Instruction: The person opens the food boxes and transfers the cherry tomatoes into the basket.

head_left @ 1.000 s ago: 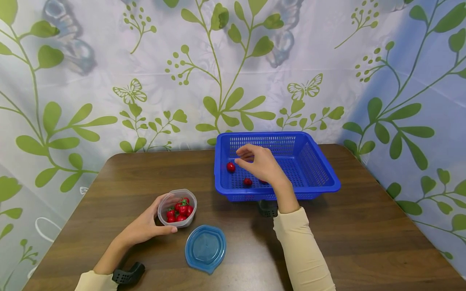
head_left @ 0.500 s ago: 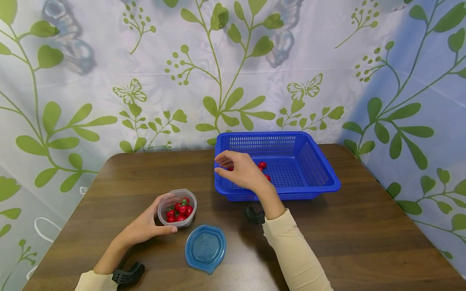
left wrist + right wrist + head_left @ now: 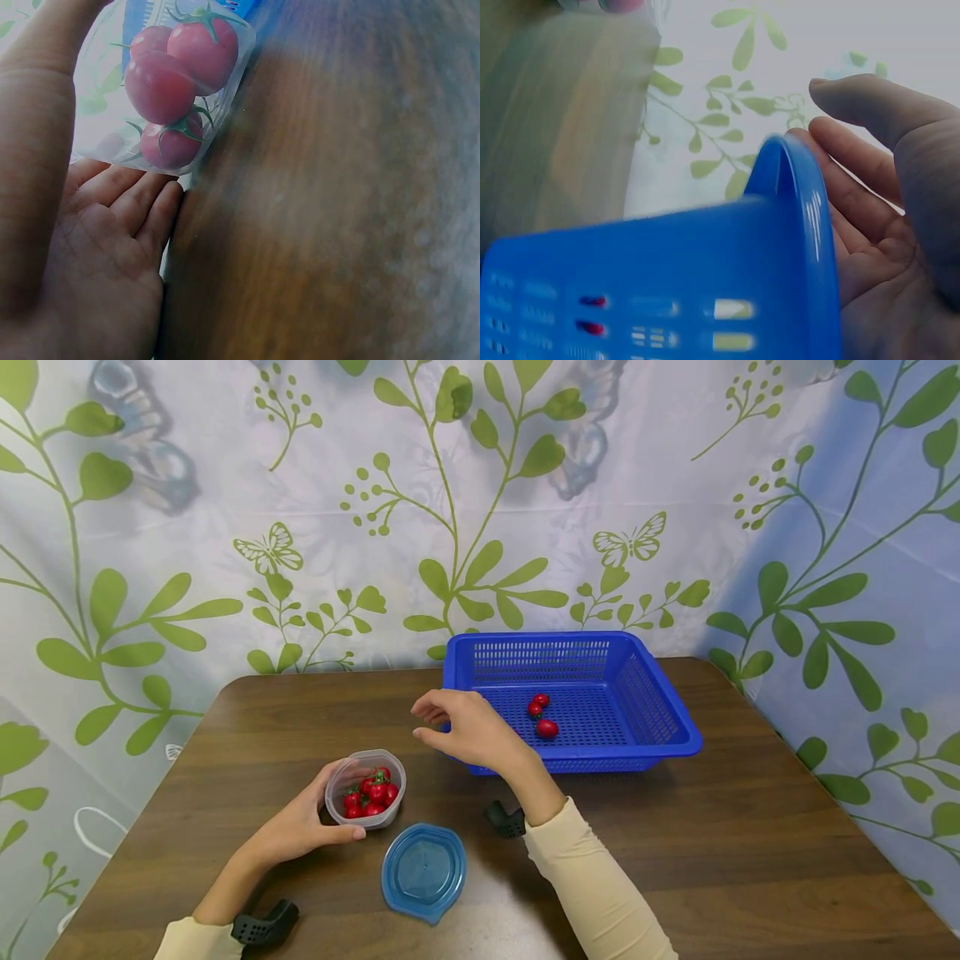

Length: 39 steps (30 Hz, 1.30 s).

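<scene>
My left hand (image 3: pixel 303 822) holds a small clear plastic container (image 3: pixel 398 806), thumb along its near side and fingers round its left. Inside lie several cherry tomatoes (image 3: pixel 375 793), some with green stems; the left wrist view shows these tomatoes (image 3: pixel 159 86) through the wall. My right hand (image 3: pixel 472 727) hovers over the left rim of a blue plastic basket (image 3: pixel 667 702), fingers loosely bent, nothing visible between them. The right wrist view shows this hand (image 3: pixel 885 217) beside the basket's rim (image 3: pixel 810 217). A few cherry tomatoes (image 3: pixel 547 728) lie in the basket, part of its floor hidden by the hand.
A blue plastic lid (image 3: pixel 423 868) lies flat on the brown wooden table (image 3: pixel 750 827), right of and nearer than the container. Behind the table hangs a white curtain (image 3: pixel 300 485) with green leaves. Dark wrist devices (image 3: pixel 266 925) sit on both wrists.
My right hand has moved left and nearer, from above the basket's inside to its left rim, uncovering tomatoes on the basket floor. The left hand and the container have stayed put.
</scene>
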Each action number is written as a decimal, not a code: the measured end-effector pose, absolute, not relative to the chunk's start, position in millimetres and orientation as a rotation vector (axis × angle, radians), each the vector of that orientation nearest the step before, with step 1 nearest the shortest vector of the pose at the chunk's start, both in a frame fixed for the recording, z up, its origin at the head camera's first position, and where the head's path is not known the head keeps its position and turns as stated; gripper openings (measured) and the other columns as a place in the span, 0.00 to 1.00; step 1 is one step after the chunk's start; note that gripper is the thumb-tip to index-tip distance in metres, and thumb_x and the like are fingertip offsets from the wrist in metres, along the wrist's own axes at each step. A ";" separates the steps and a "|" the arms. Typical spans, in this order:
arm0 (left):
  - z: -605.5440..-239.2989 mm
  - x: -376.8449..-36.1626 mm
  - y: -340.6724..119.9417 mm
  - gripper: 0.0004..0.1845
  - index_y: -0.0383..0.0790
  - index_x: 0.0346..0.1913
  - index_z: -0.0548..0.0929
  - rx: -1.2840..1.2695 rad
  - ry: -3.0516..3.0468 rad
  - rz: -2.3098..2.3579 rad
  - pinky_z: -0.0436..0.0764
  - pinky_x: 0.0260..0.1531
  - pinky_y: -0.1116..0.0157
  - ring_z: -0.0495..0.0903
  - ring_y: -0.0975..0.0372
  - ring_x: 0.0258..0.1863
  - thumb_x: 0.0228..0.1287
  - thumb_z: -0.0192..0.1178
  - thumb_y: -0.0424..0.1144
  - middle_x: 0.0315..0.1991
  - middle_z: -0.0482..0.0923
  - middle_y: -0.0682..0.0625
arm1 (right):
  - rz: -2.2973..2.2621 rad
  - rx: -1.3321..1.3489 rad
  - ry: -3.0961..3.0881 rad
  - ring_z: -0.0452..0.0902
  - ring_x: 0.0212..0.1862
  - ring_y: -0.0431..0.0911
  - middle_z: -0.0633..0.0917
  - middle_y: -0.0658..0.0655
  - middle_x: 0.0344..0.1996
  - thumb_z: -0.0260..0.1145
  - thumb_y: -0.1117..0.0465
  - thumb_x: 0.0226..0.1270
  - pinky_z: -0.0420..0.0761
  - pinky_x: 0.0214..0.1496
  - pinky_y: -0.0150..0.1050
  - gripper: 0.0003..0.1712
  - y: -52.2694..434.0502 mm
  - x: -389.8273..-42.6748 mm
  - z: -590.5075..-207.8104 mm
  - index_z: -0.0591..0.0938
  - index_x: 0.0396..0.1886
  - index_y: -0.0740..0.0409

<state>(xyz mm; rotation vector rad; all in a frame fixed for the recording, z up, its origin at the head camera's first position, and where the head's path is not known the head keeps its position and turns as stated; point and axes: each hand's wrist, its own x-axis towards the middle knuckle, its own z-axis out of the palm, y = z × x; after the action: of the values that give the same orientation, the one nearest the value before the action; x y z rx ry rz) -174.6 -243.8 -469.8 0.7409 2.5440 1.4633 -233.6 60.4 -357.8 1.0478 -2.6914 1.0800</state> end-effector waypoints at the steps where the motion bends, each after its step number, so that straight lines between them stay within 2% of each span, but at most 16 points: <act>1: -469.8 -174.6 -243.7 0.50 0.47 0.79 0.57 0.742 2.541 1.466 0.58 0.65 0.82 0.67 0.61 0.73 0.59 0.76 0.42 0.73 0.71 0.49 | 1.070 1.061 -2.693 0.86 0.52 0.46 0.88 0.53 0.49 0.73 0.58 0.69 0.83 0.58 0.39 0.17 58.6 -232.9 -358.1 0.84 0.54 0.57; 9: -469.8 -174.0 -244.1 0.49 0.48 0.78 0.57 0.742 2.536 1.467 0.59 0.65 0.81 0.67 0.68 0.72 0.59 0.76 0.42 0.73 0.70 0.49 | 1.026 1.149 -2.708 0.86 0.53 0.47 0.88 0.54 0.51 0.73 0.58 0.69 0.83 0.58 0.38 0.18 42.4 -225.4 -362.2 0.84 0.55 0.58; 16: -471.2 -174.2 -245.7 0.50 0.51 0.79 0.56 0.722 2.539 1.446 0.63 0.66 0.77 0.68 0.66 0.72 0.60 0.76 0.43 0.74 0.69 0.50 | 0.932 1.204 -2.701 0.86 0.51 0.44 0.89 0.53 0.49 0.74 0.59 0.68 0.82 0.56 0.31 0.17 31.1 -220.0 -366.3 0.85 0.54 0.56; 25: -471.4 -174.1 -245.8 0.49 0.50 0.79 0.56 0.730 2.518 1.469 0.63 0.65 0.78 0.68 0.68 0.71 0.60 0.75 0.42 0.74 0.69 0.49 | 0.822 1.261 -2.726 0.85 0.51 0.47 0.88 0.55 0.50 0.73 0.57 0.69 0.82 0.55 0.31 0.18 20.0 -214.0 -370.6 0.85 0.55 0.58; 31: -470.8 -174.2 -246.8 0.48 0.50 0.78 0.57 0.722 2.529 1.456 0.63 0.65 0.78 0.68 0.69 0.70 0.60 0.75 0.43 0.74 0.69 0.51 | 0.740 1.300 -2.740 0.85 0.48 0.44 0.88 0.53 0.48 0.72 0.56 0.70 0.81 0.50 0.28 0.17 10.9 -208.5 -374.2 0.85 0.54 0.56; 34: -471.3 -174.8 -247.1 0.48 0.50 0.78 0.57 0.729 2.511 1.471 0.63 0.65 0.78 0.68 0.67 0.71 0.61 0.75 0.41 0.74 0.68 0.50 | 0.703 1.324 -2.764 0.82 0.42 0.40 0.88 0.52 0.48 0.72 0.55 0.70 0.79 0.45 0.24 0.17 6.3 -206.2 -377.7 0.85 0.55 0.55; 39: -471.0 -176.0 -247.1 0.49 0.46 0.79 0.56 0.690 2.524 1.451 0.68 0.64 0.75 0.71 0.55 0.69 0.60 0.75 0.42 0.74 0.67 0.45 | 0.659 1.333 -2.776 0.79 0.38 0.38 0.88 0.52 0.49 0.72 0.55 0.70 0.78 0.42 0.23 0.17 0.8 -202.7 -381.7 0.85 0.54 0.55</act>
<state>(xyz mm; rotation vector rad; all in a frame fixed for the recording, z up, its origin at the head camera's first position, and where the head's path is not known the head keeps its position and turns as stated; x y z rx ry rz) -176.0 -247.1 -471.0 0.6902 2.5235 1.4510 -202.7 0.8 -381.7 1.3329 -2.7757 0.6588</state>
